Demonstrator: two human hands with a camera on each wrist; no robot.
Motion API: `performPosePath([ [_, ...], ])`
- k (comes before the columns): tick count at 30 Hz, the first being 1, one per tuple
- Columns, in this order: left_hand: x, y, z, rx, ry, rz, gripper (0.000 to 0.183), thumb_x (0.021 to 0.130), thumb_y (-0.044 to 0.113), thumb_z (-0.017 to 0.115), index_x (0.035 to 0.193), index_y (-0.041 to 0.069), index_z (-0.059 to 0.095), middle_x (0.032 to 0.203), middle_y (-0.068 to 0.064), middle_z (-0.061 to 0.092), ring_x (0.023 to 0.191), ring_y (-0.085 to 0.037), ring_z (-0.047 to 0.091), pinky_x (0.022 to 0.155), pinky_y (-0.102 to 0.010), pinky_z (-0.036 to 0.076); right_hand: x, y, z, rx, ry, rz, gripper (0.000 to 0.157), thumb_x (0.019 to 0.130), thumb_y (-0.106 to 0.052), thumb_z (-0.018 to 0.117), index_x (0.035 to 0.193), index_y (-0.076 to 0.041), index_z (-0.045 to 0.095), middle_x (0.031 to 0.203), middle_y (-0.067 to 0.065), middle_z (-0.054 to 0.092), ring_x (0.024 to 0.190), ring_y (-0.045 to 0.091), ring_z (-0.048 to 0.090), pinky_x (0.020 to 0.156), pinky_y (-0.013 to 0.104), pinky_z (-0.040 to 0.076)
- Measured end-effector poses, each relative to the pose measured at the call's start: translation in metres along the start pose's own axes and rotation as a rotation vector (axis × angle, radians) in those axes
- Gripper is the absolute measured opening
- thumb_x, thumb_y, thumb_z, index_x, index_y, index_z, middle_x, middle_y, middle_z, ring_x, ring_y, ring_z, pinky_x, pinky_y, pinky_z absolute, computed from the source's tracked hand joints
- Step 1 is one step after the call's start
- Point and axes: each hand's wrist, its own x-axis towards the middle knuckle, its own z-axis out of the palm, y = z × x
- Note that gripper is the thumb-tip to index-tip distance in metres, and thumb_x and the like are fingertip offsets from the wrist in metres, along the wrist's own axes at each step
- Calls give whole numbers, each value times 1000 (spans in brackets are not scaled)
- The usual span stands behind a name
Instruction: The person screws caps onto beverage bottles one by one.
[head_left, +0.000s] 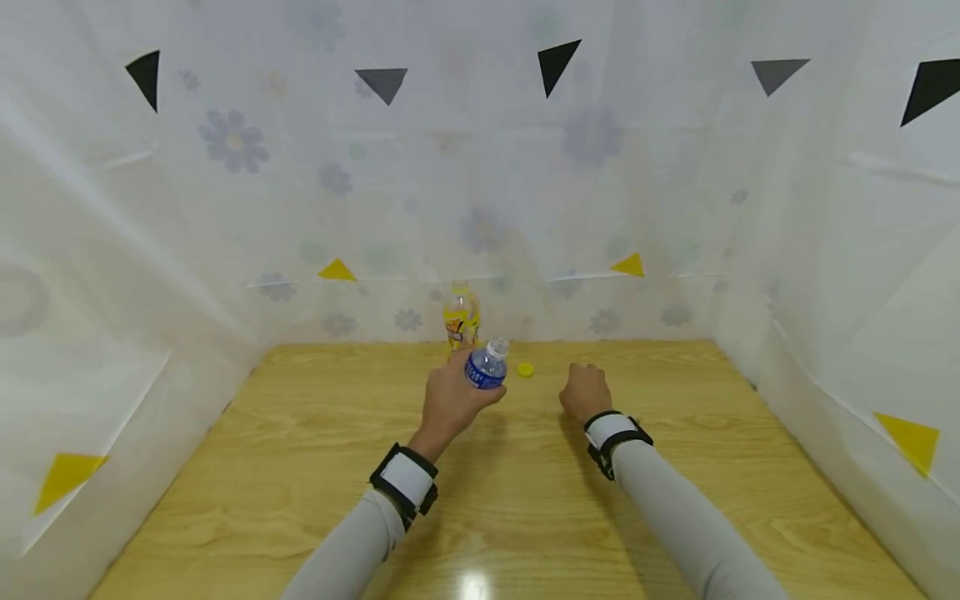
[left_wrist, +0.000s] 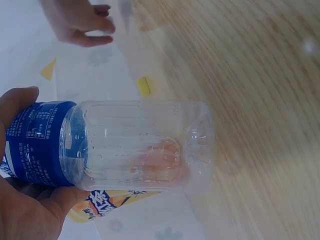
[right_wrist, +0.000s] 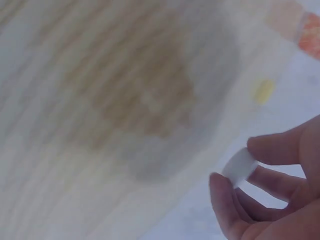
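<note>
My left hand [head_left: 452, 396] grips a clear plastic bottle [left_wrist: 135, 145] round its blue label [left_wrist: 40, 142]. In the head view this bottle leans to the right, its uncapped neck [head_left: 497, 347] upward. Between thumb and fingertips, my right hand [right_wrist: 280, 185] pinches a white bottle cap [right_wrist: 240, 166]; the head view hides that cap behind the hand [head_left: 587, 393]. A yellow-labelled bottle [head_left: 461, 321] stands behind my left hand, its neck without a cap. On the table to its right lies a yellow cap [head_left: 526, 369], between my two hands.
The wooden table [head_left: 315, 467] meets a white flower-patterned sheet [head_left: 480, 183] at the back and sides. Yellow triangles [head_left: 628, 265] and dark triangles [head_left: 557, 67] are fixed on the sheet. Both wrists wear black-and-white straps [head_left: 407, 479].
</note>
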Motion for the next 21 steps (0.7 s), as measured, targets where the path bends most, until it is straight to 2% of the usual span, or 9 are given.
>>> performPosePath([
  [2, 1, 1, 1, 5, 1, 12, 67, 74, 28, 90, 131, 7, 63, 114, -12, 74, 101, -26, 72, 82, -43, 58, 1, -6, -5, -2, 33, -39, 27, 90, 2, 58, 112, 14, 66, 104, 29, 68, 98, 48, 62, 91, 56, 53],
  [6, 2, 0, 2, 19, 4, 9, 68, 74, 30, 90, 132, 7, 63, 113, -12, 74, 99, -26, 72, 81, -43, 58, 1, -20, -15, -129, 107, -163, 22, 96, -2, 56, 105, 11, 72, 109, 22, 70, 90, 41, 64, 84, 49, 56],
  [8, 2, 0, 1, 29, 3, 1, 68, 74, 31, 90, 132, 8, 63, 112, -12, 74, 99, -26, 72, 80, -43, 58, -1, -27, -19, -126, 139, -188, 22, 99, -5, 55, 104, 9, 72, 107, 20, 70, 86, 38, 64, 81, 47, 56],
  [10, 2, -1, 1, 32, -3, -11, 69, 74, 31, 90, 132, 8, 62, 113, -12, 74, 99, -26, 72, 80, -43, 58, -3, -34, -22, -63, 163, -187, 22, 100, -6, 55, 105, 9, 71, 103, 20, 71, 86, 37, 64, 80, 47, 56],
  [12, 1, -2, 0, 38, -7, -23, 69, 74, 32, 90, 133, 9, 62, 113, -12, 74, 99, -26, 72, 80, -43, 58, -6, -41, -24, 65, 172, -157, 22, 100, -7, 56, 110, 8, 69, 100, 21, 71, 89, 38, 64, 80, 48, 55],
  [14, 1, -2, -1, 40, -10, -33, 69, 74, 32, 90, 134, 10, 62, 113, -11, 74, 100, -26, 72, 80, -43, 58, -9, -47, -27, 143, 151, -132, 22, 99, -7, 57, 111, 8, 68, 98, 22, 71, 90, 38, 64, 80, 49, 55],
  [17, 1, -2, -4, 39, -9, -37, 70, 74, 31, 90, 134, 10, 61, 114, -12, 74, 100, -27, 72, 81, -44, 59, -14, -53, -28, 216, 105, -93, 22, 97, -8, 61, 112, 7, 66, 94, 20, 70, 87, 34, 65, 76, 46, 56],
  [21, 0, 0, -8, 35, -10, -30, 71, 74, 31, 90, 135, 9, 61, 113, -12, 74, 100, -27, 72, 80, -44, 58, -20, -55, -25, 249, 50, -71, 19, 93, -9, 67, 105, 5, 63, 84, 16, 67, 70, 25, 62, 63, 38, 52],
])
